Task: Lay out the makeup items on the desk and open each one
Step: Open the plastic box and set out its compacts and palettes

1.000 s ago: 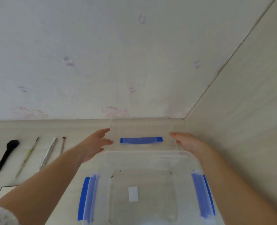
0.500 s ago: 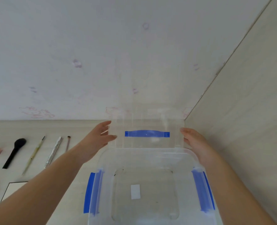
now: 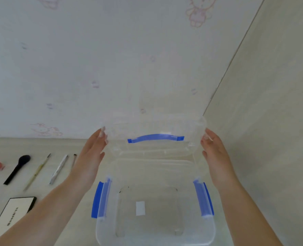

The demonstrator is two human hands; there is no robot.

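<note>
**Desk by the wall, clear lid held up**

Pale desk (image 3: 40, 146) meets a wall. You hold the clear lid (image 3: 155, 132) over the clear box (image 3: 154, 210). Your left hand (image 3: 92, 153) and right hand (image 3: 216, 153) press its ends with straight fingers. Brushes (image 3: 16, 168) and a palette (image 3: 10, 215) lie left.

A home bedroom corner is suggested by pale wallpaper (image 3: 111, 59) printed with faint pink cartoon figures, a light wood-grain worktop (image 3: 23, 146) set against it, and makeup brushes (image 3: 16, 168) and a palette (image 3: 12, 215) laid out there.
</note>
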